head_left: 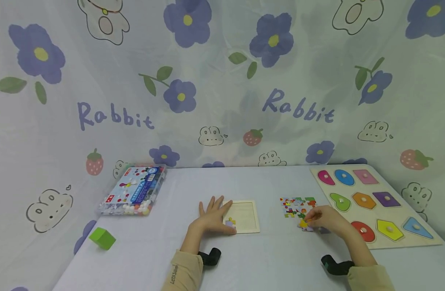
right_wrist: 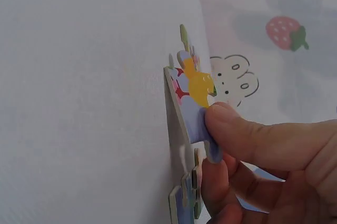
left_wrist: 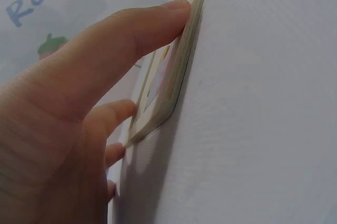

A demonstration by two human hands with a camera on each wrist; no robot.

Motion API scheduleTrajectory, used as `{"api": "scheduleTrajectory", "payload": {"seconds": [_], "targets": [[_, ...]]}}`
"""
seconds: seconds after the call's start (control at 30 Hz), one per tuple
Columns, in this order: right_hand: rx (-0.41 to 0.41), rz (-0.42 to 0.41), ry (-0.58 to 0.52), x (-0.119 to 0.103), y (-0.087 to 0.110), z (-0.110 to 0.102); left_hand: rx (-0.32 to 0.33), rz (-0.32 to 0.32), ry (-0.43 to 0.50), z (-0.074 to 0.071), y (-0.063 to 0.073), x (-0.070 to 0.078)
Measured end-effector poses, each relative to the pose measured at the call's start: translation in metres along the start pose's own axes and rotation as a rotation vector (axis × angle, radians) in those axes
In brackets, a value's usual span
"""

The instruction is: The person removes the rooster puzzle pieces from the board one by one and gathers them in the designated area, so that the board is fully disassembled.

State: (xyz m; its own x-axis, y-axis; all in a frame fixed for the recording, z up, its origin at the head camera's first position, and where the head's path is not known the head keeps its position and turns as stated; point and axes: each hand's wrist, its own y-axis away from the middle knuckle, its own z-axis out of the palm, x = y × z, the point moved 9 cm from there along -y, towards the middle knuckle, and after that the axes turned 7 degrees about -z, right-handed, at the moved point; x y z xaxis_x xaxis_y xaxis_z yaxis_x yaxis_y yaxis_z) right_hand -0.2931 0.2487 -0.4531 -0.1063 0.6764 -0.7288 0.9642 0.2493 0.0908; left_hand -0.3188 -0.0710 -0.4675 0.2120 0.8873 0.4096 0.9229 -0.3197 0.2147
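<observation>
My left hand (head_left: 212, 218) rests spread over the left side of a small wooden puzzle tray (head_left: 257, 218), the thumb along its near edge and a finger at the far left corner. One jigsaw piece (head_left: 229, 223) lies in the tray's near left corner. To the right, my right hand (head_left: 325, 218) pinches a jigsaw piece (right_wrist: 190, 121) with a yellow bird on lilac between thumb and fingers, tilted up in the right wrist view. Several colourful jigsaw pieces (head_left: 290, 206) lie on the table beside and partly under that hand.
A wooden shape board (head_left: 338, 186) with knobbed shapes lies at the right. On the left stand a clear plastic box (head_left: 133, 190) of coloured beads and a green cube (head_left: 102, 238). A printed curtain (head_left: 222, 101) hangs behind the white table (head_left: 266, 258).
</observation>
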Motion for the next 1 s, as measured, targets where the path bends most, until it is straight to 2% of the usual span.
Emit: {"api": "scheduleTrajectory", "payload": {"seconds": [0.3,0.5,0.83,1.0], "targets": [[0.019,0.018,0.057,-0.001,0.000,-0.004,-0.001,0.001,0.007,0.000,0.000,0.000],[0.059,0.013,0.088,-0.003,-0.001,-0.007,-0.005,-0.003,0.012,0.000,0.000,-0.001],[0.177,-0.060,-0.005,-0.016,-0.009,-0.010,-0.001,-0.002,0.009,-0.002,0.001,0.000],[0.203,-0.094,-0.021,-0.025,-0.015,-0.005,0.001,-0.002,0.003,-0.002,0.001,0.001]]}}
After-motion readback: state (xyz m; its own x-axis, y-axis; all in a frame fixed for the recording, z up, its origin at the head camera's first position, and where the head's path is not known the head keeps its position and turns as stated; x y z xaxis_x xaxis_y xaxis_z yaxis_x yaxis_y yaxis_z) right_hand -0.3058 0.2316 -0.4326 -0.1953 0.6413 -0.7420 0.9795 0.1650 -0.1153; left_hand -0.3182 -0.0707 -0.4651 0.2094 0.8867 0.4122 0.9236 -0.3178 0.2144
